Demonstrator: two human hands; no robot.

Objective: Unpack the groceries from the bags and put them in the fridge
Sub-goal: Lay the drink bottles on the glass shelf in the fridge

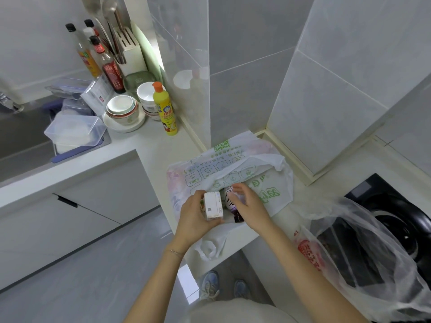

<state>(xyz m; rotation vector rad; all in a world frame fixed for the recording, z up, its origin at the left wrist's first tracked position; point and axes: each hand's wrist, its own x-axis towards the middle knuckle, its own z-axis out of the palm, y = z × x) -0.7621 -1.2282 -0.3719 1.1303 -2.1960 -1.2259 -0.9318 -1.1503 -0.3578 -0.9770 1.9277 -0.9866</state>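
While left grip [194, 219] clasps 1 carton [213, 206], right grip [250, 206] spread over 1 bottle [234, 207], 2 bags [235, 163]

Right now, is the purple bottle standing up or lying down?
Lying down. The bottle rests on its side at the mouth of the bag, cap pointing toward the viewer.

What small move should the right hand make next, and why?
Probably close the right hand on the bottle and lift it out. The left hand grips the white carton, the bottle lies at the mouth of the white bag, and the right fingers are spread over it, not yet curled round it.
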